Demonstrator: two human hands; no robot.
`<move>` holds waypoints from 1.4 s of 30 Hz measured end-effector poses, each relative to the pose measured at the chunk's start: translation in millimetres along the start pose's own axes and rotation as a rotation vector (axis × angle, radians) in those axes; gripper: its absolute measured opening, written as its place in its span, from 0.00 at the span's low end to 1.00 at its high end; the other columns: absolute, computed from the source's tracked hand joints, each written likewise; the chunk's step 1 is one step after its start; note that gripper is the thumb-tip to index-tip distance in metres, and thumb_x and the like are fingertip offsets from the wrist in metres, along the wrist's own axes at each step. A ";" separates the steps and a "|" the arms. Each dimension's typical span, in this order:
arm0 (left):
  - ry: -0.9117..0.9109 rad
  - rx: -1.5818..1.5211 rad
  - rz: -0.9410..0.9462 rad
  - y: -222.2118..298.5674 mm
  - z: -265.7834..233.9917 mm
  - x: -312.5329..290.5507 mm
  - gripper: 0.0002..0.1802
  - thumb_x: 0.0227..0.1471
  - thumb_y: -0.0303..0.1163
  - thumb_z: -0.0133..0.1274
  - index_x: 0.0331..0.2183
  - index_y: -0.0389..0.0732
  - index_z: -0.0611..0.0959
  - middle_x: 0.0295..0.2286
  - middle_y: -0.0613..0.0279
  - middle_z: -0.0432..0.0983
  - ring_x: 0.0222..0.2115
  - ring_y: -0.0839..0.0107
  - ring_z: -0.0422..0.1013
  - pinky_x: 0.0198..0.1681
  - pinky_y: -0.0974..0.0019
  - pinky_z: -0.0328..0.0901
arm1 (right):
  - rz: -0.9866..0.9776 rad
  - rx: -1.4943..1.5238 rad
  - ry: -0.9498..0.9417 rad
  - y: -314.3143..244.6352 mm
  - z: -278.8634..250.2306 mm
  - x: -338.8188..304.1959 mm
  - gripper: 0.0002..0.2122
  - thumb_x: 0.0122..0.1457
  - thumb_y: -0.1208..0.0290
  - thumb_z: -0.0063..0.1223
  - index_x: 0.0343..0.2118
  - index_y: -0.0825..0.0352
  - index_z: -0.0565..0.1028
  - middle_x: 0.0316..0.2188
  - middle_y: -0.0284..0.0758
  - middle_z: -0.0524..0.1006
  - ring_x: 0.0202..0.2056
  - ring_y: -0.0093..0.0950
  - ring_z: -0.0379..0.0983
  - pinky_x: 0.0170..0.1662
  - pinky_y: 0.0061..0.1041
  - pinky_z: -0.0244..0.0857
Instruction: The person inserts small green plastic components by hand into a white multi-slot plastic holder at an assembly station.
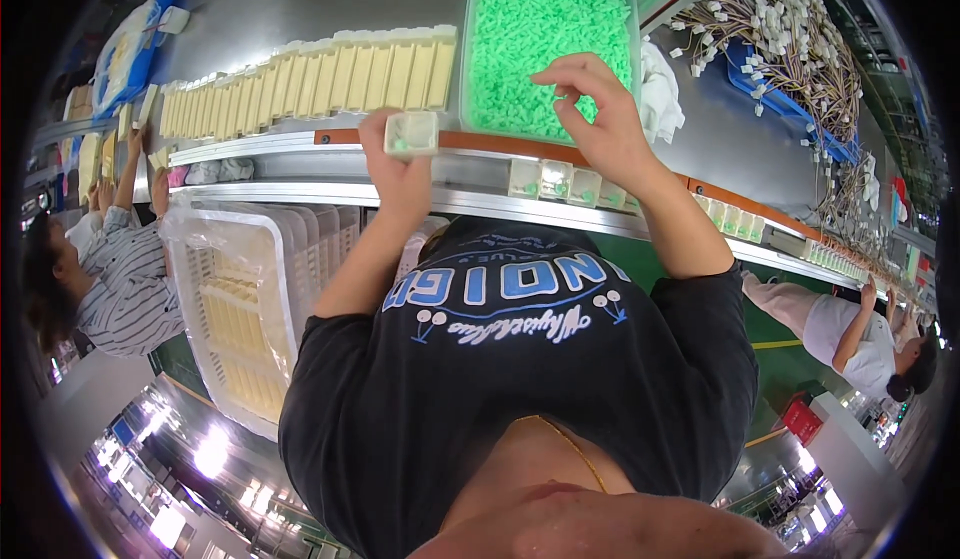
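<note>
My left hand [392, 164] is closed around a small translucent cream plastic box [425, 133], its open end facing up. A green piece shows inside the box. Over the bin of small green plastic pieces [510, 29], my right hand [610, 124] is held with fingers curled and the thumb apart from the index finger; I see nothing between them. Left of that bin, a long row of cream plastic housings [310, 81] lies side by side on the metal table. Below my right hand, several small clear boxes [555, 178] with green bits inside sit along the rail.
A brown-and-silver rail [470, 142] runs along the table's near edge. White crates [283, 259] with cream parts stand lower left. Wire harnesses [790, 29] heap over a blue tray at right, beside a white cloth [660, 89]. Other people work at both sides.
</note>
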State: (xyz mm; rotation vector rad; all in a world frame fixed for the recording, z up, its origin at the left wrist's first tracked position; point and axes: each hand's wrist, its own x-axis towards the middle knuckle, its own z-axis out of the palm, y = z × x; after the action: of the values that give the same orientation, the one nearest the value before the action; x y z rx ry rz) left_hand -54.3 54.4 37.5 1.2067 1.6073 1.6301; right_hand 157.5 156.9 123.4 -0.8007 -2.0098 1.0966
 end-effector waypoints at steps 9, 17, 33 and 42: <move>-0.420 0.410 -0.025 41.1 16.0 -29.8 0.23 0.37 0.31 0.55 0.38 0.35 0.69 0.36 0.47 0.60 0.38 0.53 0.60 0.44 0.59 0.55 | 0.073 -0.030 -0.012 28.0 14.9 -6.4 0.12 0.44 0.86 0.42 0.32 0.68 0.72 0.32 0.35 0.67 0.30 0.23 0.63 0.34 0.18 0.58; -0.865 0.513 -0.259 42.2 11.8 -13.0 0.21 0.44 0.40 0.50 0.36 0.35 0.71 0.29 0.47 0.72 0.31 0.53 0.69 0.34 0.60 0.63 | 0.009 -0.168 -0.128 48.9 43.7 -25.8 0.07 0.52 0.75 0.42 0.34 0.69 0.69 0.32 0.40 0.66 0.35 0.33 0.64 0.38 0.26 0.58; -0.768 1.298 0.249 -110.3 38.1 192.4 0.22 0.36 0.34 0.53 0.39 0.48 0.73 0.39 0.56 0.65 0.45 0.58 0.58 0.45 0.54 0.53 | 0.197 -0.151 -0.154 46.7 -4.3 -4.7 0.08 0.49 0.76 0.44 0.34 0.69 0.70 0.31 0.36 0.66 0.31 0.27 0.65 0.34 0.22 0.60; -0.639 0.589 0.050 -48.9 11.8 218.4 0.13 0.38 0.28 0.50 0.32 0.39 0.72 0.27 0.56 0.71 0.28 0.67 0.67 0.33 0.69 0.61 | 0.248 -0.407 -0.328 111.6 4.8 35.8 0.11 0.48 0.75 0.44 0.35 0.68 0.71 0.32 0.42 0.71 0.31 0.35 0.68 0.35 0.28 0.62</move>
State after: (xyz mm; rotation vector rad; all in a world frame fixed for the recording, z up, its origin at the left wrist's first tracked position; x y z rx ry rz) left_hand -151.9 256.1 36.1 1.8312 1.6517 0.6586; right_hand 153.9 232.8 34.1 -1.1648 -2.5109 1.0160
